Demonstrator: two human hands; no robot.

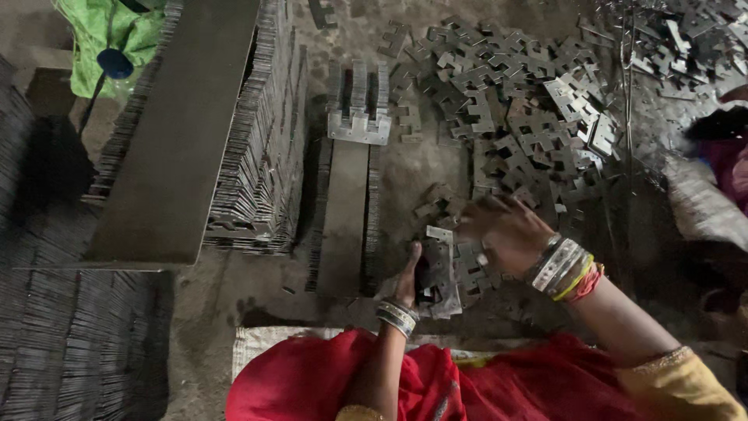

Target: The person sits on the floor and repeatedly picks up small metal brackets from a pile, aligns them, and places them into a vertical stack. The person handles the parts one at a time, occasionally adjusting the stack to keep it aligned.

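Stamped metal plates [441,274], notched and grey, sit gathered in a small bundle on the dusty floor [234,288] just ahead of the person's red-clad lap. Left hand [411,274] clasps the bundle's near edge, fingers closed around it. Right hand [502,230] rests on loose plates beside the bundle, fingers curled down; whether they pinch one I cannot tell. Beyond lie a scattered heap of plates [522,101] and neat stacked rows [265,132].
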